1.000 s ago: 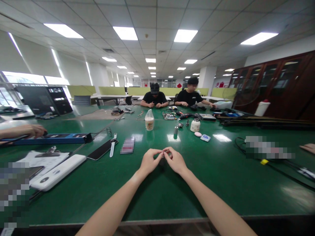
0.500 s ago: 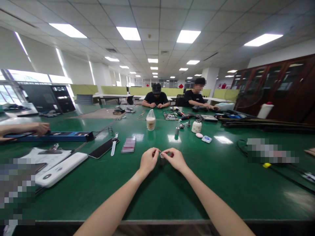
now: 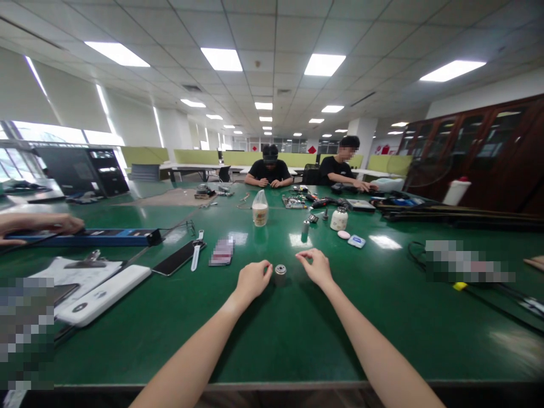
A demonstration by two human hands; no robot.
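Observation:
A small round metal part [image 3: 280,270] stands on the green table [image 3: 280,334] between my hands, touched by neither. My left hand [image 3: 254,279] rests just to its left, fingers curled into a loose fist with thumb and forefinger close to the part. My right hand [image 3: 317,266] hovers a little to the right of the part, its fingers bent and drawn together, fingertips pointing left. I see nothing in either hand.
To the left lie a phone [image 3: 175,258], a watch [image 3: 196,251], a white device [image 3: 102,294], a clipboard [image 3: 80,269] and a blue bar [image 3: 85,237] under another person's hand [image 3: 38,224]. A cup [image 3: 260,211] and a white jar [image 3: 339,219] stand further back. Two people [image 3: 270,170] sit opposite. Cables [image 3: 488,283] run on the right.
My hands were pinched together on the small metal part. They have set it down on the table and moved apart, the left to the left, the right to the right.

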